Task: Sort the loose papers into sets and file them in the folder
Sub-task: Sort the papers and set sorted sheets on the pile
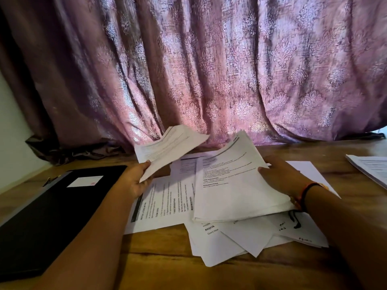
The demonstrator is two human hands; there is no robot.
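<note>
Loose white printed papers lie scattered on the brown wooden table, just right of the flat black folder. The left hand pinches a thin sheaf held above them. The right hand grips a thicker stack tilted over the pile.

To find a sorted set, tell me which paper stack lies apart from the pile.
The stack at the table's right edge: it lies alone, the others cluster around the middle pile.
</note>
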